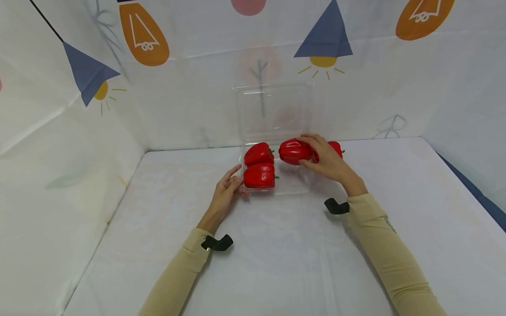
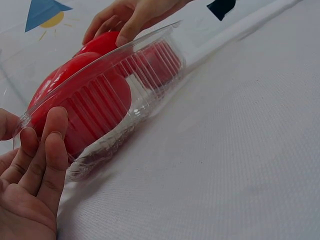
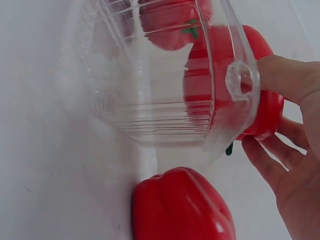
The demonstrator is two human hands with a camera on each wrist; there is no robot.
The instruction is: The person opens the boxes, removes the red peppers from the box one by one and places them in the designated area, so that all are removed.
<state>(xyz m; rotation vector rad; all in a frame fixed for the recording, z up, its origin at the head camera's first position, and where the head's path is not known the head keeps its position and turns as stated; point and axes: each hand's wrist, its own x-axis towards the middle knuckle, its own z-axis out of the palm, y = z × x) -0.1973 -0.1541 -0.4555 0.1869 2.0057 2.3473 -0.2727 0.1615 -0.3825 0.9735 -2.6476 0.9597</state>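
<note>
A clear plastic clamshell container (image 1: 291,186) stands with its lid (image 1: 272,112) raised. Two red bell peppers, the nearer (image 1: 258,176) and the farther (image 1: 258,154), lie in its left half, green stems to the right. My left hand (image 1: 226,193) touches the container's left side, its fingertips against the outer wall in the left wrist view. My right hand (image 1: 326,160) grips a third bell pepper (image 1: 294,151) between thumb and fingers, at the container's right half. Beyond the right wall another bell pepper (image 3: 182,210) lies on the table, partly hidden by the right hand in the head view.
The white-covered table (image 1: 269,263) meets a white printed cloth (image 1: 189,101) at the back, close behind the lid. More white cloth hangs at both sides. A dark bracket (image 1: 217,242) sits at the left wrist and another (image 1: 336,206) at the right wrist.
</note>
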